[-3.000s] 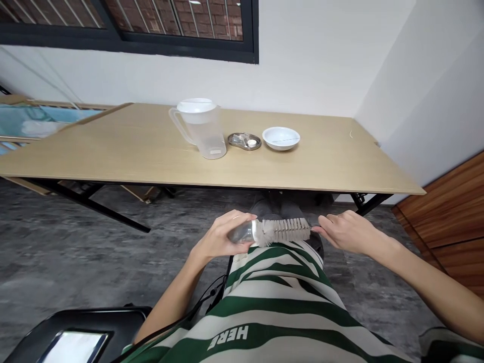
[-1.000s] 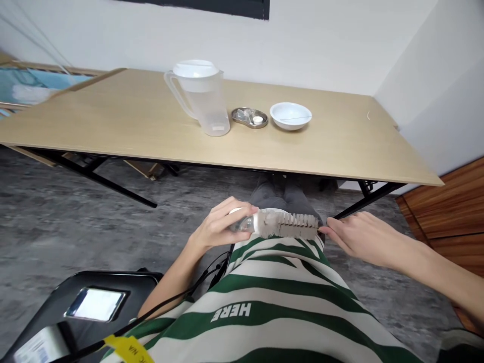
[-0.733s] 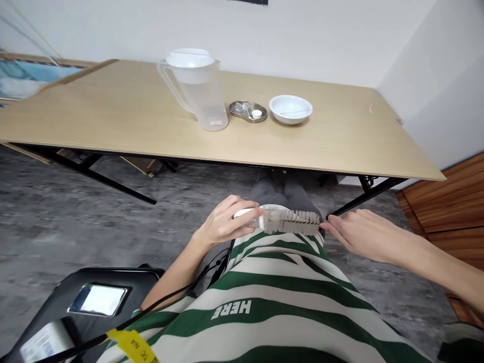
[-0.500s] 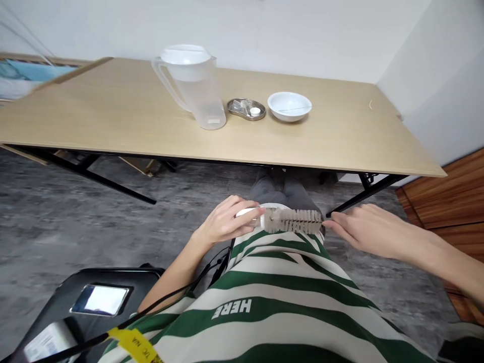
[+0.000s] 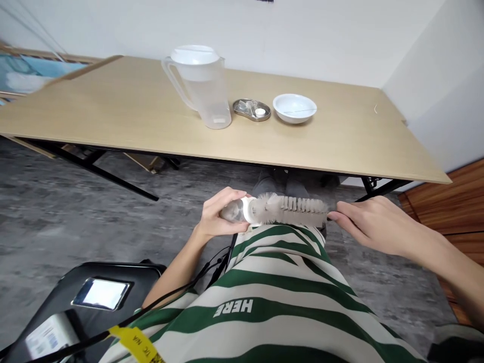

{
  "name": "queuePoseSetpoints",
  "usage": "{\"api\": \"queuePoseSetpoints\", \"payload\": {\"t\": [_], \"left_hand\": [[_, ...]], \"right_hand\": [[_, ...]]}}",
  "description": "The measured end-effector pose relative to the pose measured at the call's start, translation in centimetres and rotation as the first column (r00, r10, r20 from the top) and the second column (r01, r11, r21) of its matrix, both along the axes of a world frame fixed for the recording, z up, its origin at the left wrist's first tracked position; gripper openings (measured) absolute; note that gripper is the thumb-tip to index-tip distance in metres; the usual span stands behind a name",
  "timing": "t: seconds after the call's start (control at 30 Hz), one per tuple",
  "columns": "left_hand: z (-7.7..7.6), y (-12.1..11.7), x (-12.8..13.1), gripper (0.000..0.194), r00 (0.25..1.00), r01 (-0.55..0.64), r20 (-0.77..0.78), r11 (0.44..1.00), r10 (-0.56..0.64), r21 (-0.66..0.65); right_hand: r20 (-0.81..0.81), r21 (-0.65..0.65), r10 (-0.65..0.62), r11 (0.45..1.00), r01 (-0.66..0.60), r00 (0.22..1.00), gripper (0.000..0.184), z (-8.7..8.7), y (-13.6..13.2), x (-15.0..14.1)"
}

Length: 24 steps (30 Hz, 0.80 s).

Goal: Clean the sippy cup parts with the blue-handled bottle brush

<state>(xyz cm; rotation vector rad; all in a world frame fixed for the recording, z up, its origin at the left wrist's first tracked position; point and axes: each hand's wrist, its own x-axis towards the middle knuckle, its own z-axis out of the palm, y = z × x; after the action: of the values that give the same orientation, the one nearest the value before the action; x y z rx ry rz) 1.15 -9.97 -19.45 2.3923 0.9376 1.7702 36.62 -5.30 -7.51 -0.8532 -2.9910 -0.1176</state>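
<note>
Above the striped shirt [image 5: 280, 312], a bottle brush [image 5: 295, 205] runs out of a clear bottle [image 5: 234, 212].
The left hand [image 5: 215, 214] closes around the bottle, keeping it level with the brush; the right hand [image 5: 378, 224] meets the brush's end, its grip unclear.

The one head-worn view looks forward and down over the person's striped shirt [image 5: 264, 322], close above the left hand [image 5: 223, 214] and right hand [image 5: 381, 222], facing the wooden table [image 5: 94, 106] farther off beyond them.

Soft, even light (edges visibly bowed)
</note>
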Motion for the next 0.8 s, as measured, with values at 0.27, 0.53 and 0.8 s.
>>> {"api": "queuePoseSetpoints", "payload": {"t": [0.27, 0.53, 0.8], "left_hand": [[0.2, 0.0, 0.3, 0.074, 0.999, -0.009, -0.043, 1.000, 0.011, 0.029], [0.1, -0.1, 0.3, 0.072, 0.995, -0.042, -0.091, 0.997, 0.047, 0.057], [-0.6, -0.2, -0.2, 0.065, 0.980, -0.051, -0.186, 0.994, 0.069, 0.101]], "right_hand": [[0.045, 0.125, 0.073, 0.989, -0.078, 0.996, 0.050, -0.1, -0.3, -0.4], [0.090, 0.147, -0.015, 0.989, 0.001, 0.996, 0.054, 0.1, -1.1, -0.7], [0.222, -0.016, -0.110, 0.993, 0.116, 0.969, 0.065, -0.1, -0.6, -1.0]]}}
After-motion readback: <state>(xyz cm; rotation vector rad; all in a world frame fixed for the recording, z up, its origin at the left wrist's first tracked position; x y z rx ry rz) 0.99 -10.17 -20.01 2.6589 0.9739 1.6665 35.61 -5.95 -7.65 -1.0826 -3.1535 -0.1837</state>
